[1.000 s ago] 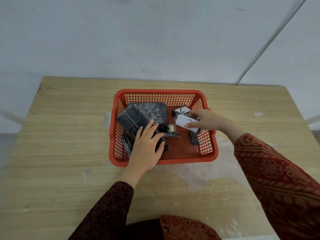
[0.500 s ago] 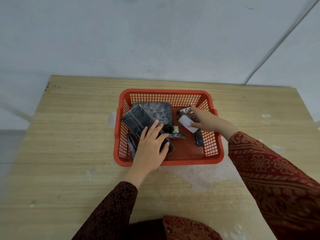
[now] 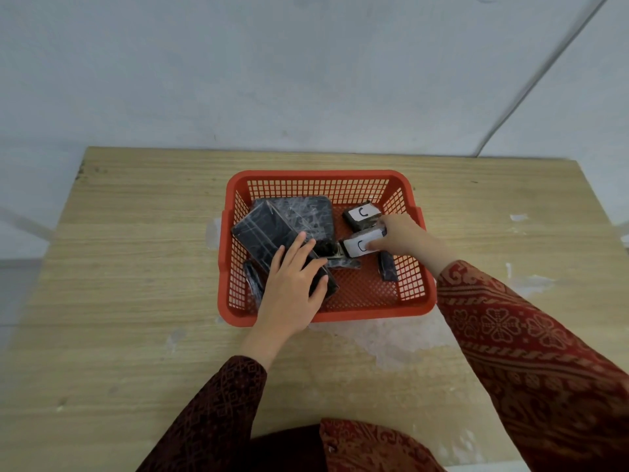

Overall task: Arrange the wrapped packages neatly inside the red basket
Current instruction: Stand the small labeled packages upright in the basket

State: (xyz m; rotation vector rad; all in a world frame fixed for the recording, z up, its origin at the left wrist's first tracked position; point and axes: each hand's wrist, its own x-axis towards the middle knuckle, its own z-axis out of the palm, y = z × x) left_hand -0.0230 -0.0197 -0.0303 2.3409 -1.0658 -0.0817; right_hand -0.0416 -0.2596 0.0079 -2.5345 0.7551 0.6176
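Note:
A red mesh basket [image 3: 323, 177] stands in the middle of the wooden table. Inside at the left, a large black wrapped package [image 3: 263, 233] leans tilted over another flat black package [image 3: 311, 212]. My left hand [image 3: 292, 284] lies flat on the tilted package's near end, fingers spread. My right hand [image 3: 403, 233] grips a small package with a white label marked C [image 3: 359, 246]. A second small labelled package [image 3: 362, 212] rests in the far right corner. A narrow dark package [image 3: 387, 270] lies by the right wall, another [image 3: 253, 281] by the left wall.
The wooden table [image 3: 136, 301] has bare surface all round the basket, with pale worn patches in front and to the right. A grey wall rises just behind the table's far edge. My patterned red sleeves [image 3: 531, 352] reach over the near edge.
My right hand has drawn the labelled small package toward the basket's centre, uncovering the second labelled package in the far right corner. My left hand stays on the large package.

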